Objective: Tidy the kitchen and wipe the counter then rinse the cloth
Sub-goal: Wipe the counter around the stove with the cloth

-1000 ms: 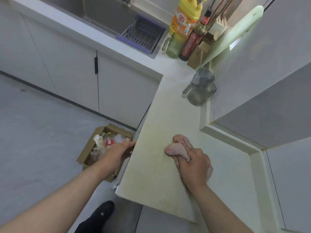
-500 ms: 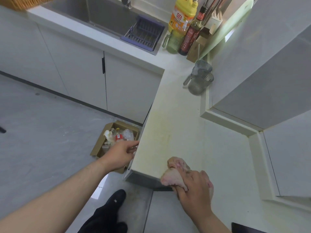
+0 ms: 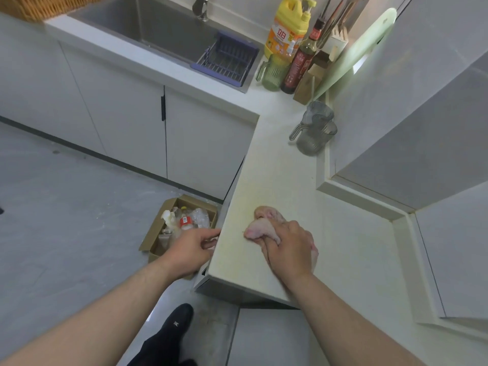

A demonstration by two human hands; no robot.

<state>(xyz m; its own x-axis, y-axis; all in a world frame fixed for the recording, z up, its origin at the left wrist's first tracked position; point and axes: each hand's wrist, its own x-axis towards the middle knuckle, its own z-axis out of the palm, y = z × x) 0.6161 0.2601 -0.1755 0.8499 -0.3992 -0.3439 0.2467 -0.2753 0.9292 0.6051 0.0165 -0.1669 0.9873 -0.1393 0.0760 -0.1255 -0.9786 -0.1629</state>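
Pink cloth lies near-left on the surface, the right hand gripping it, fingers curled round. The left hand sits at the edge, fingers loosely curled, empty. Best press flat and sweep towards that edge.

The cloth lies on the desk near its left edge, under the right hand, with the left hand at that edge just beside it — above a box on the floor by the desk's side. Farther back two stacked jugs stand by the right wall. Behind them the corner holds a mug, a sauce bottle, a detergent bottle and a leaning cutting board, and left of these lies the sink, a rack in its right end.
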